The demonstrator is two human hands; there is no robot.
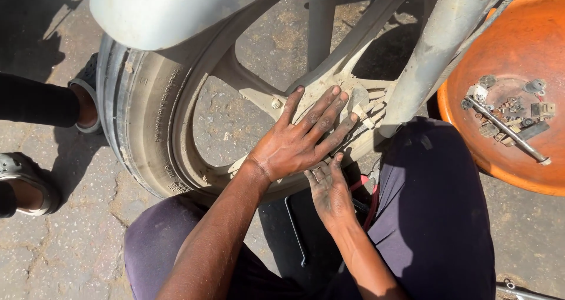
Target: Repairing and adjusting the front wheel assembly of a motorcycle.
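Observation:
My left hand (303, 138) lies flat on the dusty hub (359, 100) of a pale spoked motorcycle wheel (235, 70), with its fingers spread and pointing up to the right. Just below it is my right hand (329, 188), palm turned up and dirty, its fingertips touching the underside of the hub beneath my left hand. Neither hand visibly holds anything. The worn black tyre (138, 112) curves round the left side of the wheel. A grey fork leg (435, 47) runs down to the hub on the right.
An orange bowl (518, 35) at the right holds several bolts, small parts and a long metal axle pin (506, 129). A grey mudguard (165, 6) hangs over the tyre. Red-handled pliers (368, 185) and a thin bent rod (294, 229) lie between my knees. Another person's sandalled feet (23, 182) stand at the left.

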